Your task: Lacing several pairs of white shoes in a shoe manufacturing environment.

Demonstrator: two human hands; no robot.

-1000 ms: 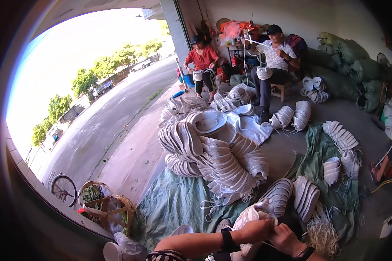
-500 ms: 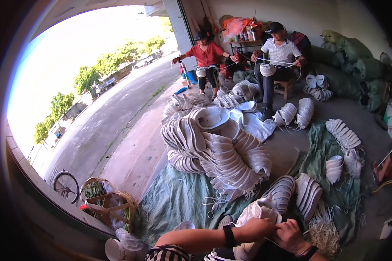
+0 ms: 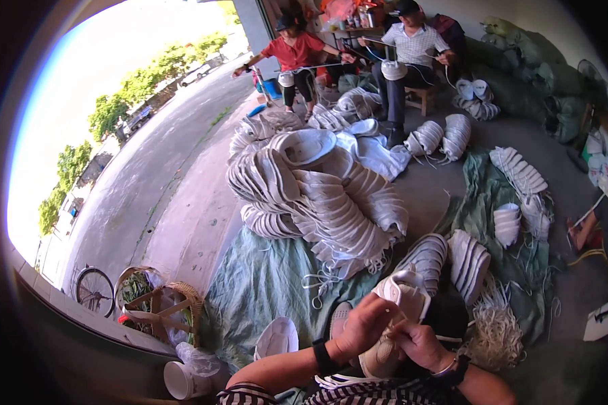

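At the bottom centre I hold a white shoe upper (image 3: 404, 297) in front of me. My left hand (image 3: 363, 326) grips its near side, a black band on the wrist. My right hand (image 3: 419, 344) pinches at the shoe close beside the left, with a bracelet on that wrist. A thin white lace runs between the fingers. Directly ahead lies a big heap of stacked white shoe uppers (image 3: 324, 196) on a green tarp (image 3: 263, 283). A loose bundle of white laces (image 3: 496, 331) lies to my right.
Smaller stacks of white uppers (image 3: 520, 175) sit on the tarp and concrete floor. Two seated people (image 3: 412, 40) work at the back by green sacks (image 3: 520, 74). A wicker basket (image 3: 157, 304) and a bicycle wheel (image 3: 94, 290) are at the left; a road lies beyond.
My hands have drawn closer together on the white shoe upper and lifted it slightly. The view has tilted a little; the people at the back have shifted their arms.
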